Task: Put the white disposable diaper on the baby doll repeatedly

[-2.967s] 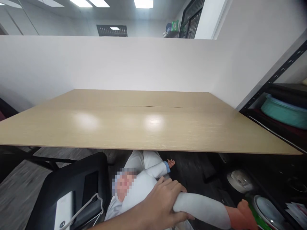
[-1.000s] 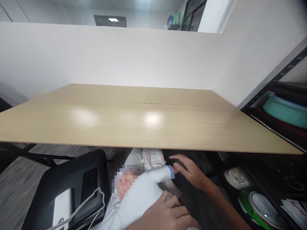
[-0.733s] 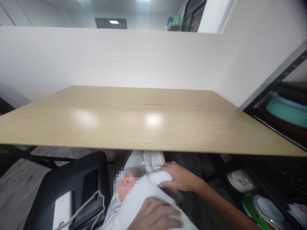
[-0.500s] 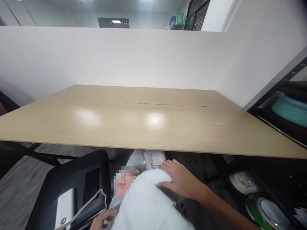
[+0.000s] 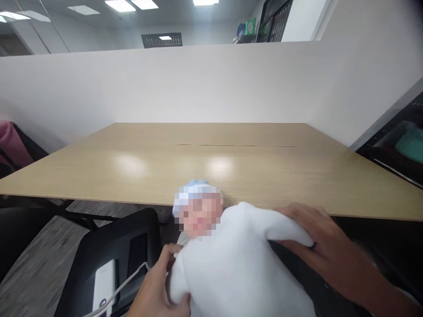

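A baby doll (image 5: 244, 259) in a white, thick-looking outfit and a pale blue and white cap is held up in front of me. Its head overlaps the table's front edge in my view. My left hand (image 5: 161, 286) is closed round the doll's sleeve on the left side, with the thumb on the front of the cloth. On the right, my right hand (image 5: 317, 242) grips the other sleeve, thumb below and fingers above. The doll's lower part runs out of the frame at the bottom.
A light wooden table (image 5: 198, 163) spans the view, with a white partition (image 5: 205, 83) behind it. At lower left, a black chair (image 5: 89, 246) carries a white power bank (image 5: 104, 281) with a white cable (image 5: 132, 275) and a dark flat object (image 5: 137, 253). A dark shelf (image 5: 396, 145) stands right.
The doll has come up from below the table edge, and its head now shows above that edge. Both hands have risen with it, the right one also moving rightward. The view has tilted slightly up.
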Motion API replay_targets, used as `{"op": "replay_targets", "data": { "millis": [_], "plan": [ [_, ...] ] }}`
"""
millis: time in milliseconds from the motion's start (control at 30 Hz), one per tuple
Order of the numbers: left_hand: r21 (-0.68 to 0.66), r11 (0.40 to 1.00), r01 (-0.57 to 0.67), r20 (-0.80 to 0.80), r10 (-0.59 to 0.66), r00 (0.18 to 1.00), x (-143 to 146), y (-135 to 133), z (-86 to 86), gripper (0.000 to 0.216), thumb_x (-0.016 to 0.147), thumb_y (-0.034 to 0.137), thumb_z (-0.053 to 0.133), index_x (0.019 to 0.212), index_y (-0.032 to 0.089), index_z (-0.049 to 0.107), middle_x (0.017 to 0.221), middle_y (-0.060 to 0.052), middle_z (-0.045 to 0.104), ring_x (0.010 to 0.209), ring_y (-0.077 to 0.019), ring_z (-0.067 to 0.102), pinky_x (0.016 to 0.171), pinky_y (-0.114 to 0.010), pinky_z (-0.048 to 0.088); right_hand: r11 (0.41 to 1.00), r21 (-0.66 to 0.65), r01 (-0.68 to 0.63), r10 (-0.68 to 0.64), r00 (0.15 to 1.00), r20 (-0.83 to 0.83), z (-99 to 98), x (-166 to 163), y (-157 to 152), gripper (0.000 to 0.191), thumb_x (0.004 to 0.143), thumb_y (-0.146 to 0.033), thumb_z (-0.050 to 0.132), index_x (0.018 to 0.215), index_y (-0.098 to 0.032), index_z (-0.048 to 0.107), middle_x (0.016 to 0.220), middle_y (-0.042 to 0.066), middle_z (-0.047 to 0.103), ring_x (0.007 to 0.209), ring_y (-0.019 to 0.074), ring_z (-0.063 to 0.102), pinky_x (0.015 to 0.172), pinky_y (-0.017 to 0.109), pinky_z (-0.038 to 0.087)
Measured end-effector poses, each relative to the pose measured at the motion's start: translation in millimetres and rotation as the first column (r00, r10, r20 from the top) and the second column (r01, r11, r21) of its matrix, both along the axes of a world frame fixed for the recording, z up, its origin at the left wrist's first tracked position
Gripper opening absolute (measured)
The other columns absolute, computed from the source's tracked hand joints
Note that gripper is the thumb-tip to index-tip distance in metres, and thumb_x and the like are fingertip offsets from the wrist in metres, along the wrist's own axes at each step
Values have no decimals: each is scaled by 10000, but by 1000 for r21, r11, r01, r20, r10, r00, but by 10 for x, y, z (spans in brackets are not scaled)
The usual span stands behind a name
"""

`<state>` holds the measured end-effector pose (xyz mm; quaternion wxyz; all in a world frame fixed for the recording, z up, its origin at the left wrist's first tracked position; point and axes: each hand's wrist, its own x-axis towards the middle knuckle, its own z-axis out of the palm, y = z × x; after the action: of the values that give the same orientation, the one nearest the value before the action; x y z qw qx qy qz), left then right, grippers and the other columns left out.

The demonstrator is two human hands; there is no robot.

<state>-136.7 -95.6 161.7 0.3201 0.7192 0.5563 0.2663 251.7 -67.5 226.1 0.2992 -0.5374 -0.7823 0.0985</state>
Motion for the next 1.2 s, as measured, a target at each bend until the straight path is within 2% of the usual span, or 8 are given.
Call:
{"op": "replay_targets", "data": {
  "millis": [100,233,367,467,667,833,1067,1200],
  "plan": [
    [4,993,116,53,-116,992,117,566,291,521,738,199,702,1241,243,569,1044,-3,752,907,-218,727,817,-297,573,989,-54,140,-142,990,-22,-1,162,169,392,1027,-654,615,1183,-317,741,1126,62,771,1052,327,681,926,446,508],
    [-10,972,233,102,-231,968,281,1570,595,492,753,274,730,1224,216,601,1080,-31,767,955,-243,729,796,-299,543,959,-81,272,-277,959,-56,-194,284,691,482,1009,-719,599,1117,-269,734,1083,64,779,987,314,690,849,407,492],
    [-40,969,246,63,-243,968,354,2518,632,490,734,368,756,1187,196,684,1168,-63,769,1004,-266,724,820,-332,551,943,-77,324,-328,944,-44,-501,327,1339,509,1009,-749,584,992,-255,705,1001,62,768,911,288,677,786,373,446],
    [-84,970,227,24,-226,974,330,3024,571,530,742,426,767,1212,189,703,1190,-81,769,1014,-272,728,819,-344,556,941,-52,333,-335,941,-38,-690,312,1781,547,1012,-779,548,933,-252,672,951,61,749,867,279,663,749,359,418],
    [-34,972,231,-58,-232,971,204,3610,453,561,781,477,770,1271,216,686,1298,-72,753,1077,-278,729,841,-345,556,955,32,294,-294,956,-21,-845,321,2503,565,1028,-781,514,1012,-247,699,999,85,768,898,295,678,759,369,440],
    [85,981,173,-176,-156,972,214,4049,407,587,809,526,747,1310,227,679,1260,-64,773,1079,-297,725,868,-370,540,964,103,243,-248,968,41,-930,380,3047,616,1069,-762,424,1148,-230,724,1096,131,784,999,342,697,864,428,485],
    [313,932,185,-364,-62,930,389,4793,267,592,915,607,621,1328,187,668,1223,-123,773,1096,-362,699,942,-469,526,950,169,261,-273,961,45,-987,353,3854,642,1067,-747,442,1252,-196,714,1211,166,772,1122,380,698,1000,509,517],
    [464,872,156,-420,61,906,361,5016,110,675,1003,694,488,1352,143,663,1292,-182,745,1217,-419,648,1099,-586,463,941,228,248,-254,967,-5,-977,422,4080,682,1030,-734,538,1389,-165,653,1326,191,733,1207,396,674,1062,537,516]
  ]
}}
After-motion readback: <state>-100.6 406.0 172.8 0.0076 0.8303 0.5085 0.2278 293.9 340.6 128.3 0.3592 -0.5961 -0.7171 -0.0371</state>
